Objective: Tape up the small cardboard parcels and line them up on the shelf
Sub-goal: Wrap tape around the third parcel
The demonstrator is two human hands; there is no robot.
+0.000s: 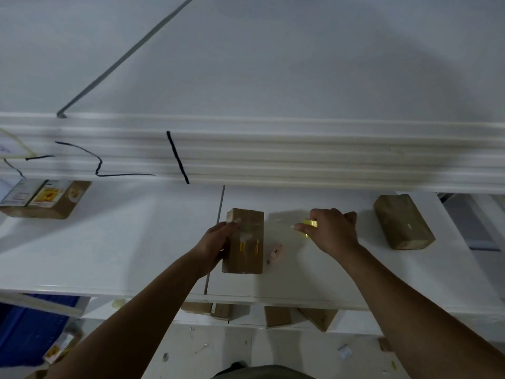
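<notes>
Left hand point(216, 246) grip steadies parcel point(244, 240); right hand point(330, 231) grip clasps tape roll point(310, 225), roll mostly hidden.

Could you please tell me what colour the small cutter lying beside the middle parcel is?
The cutter is pale pink, seen in the head view.
</notes>
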